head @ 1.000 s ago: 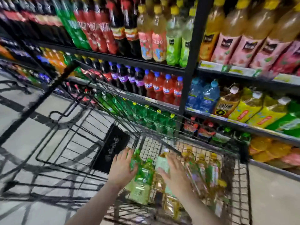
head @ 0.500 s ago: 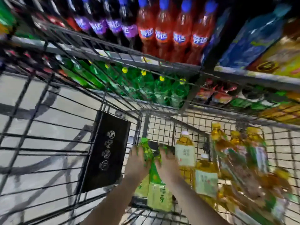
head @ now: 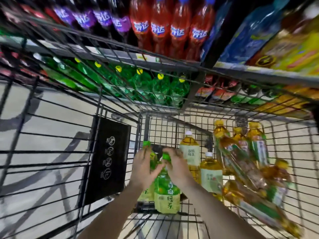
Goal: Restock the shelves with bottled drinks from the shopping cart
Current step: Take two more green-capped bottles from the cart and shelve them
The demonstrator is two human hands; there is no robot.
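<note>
Both hands are reaching down into the cart [head: 293, 135], each taking one green tea bottle by its upper part. Left hand [head: 143, 167] is curling fingers round the neck of the left green bottle [head: 150, 159]; right hand [head: 177, 167] is wrapping round the shoulder of the right green bottle [head: 166, 195], just under its cap. The two bottles are standing upright, touching each other, in the cart's near-left corner beside the black panel [head: 107, 161].

Judgement: this is the grab-and-lift step. To do it well, grip should be sitting below the cap flare so the bottles aren't slipping, and the lift should be going straight up, since the cart wall is close on the left and the white-cap bottles [head: 189, 149] are standing just right of the right hand. The yellow-cap bottles [head: 241, 152] are lying tilted further right, apart from the hands. The shelf [head: 120, 54] is sitting beyond the cart's far edge.
</note>
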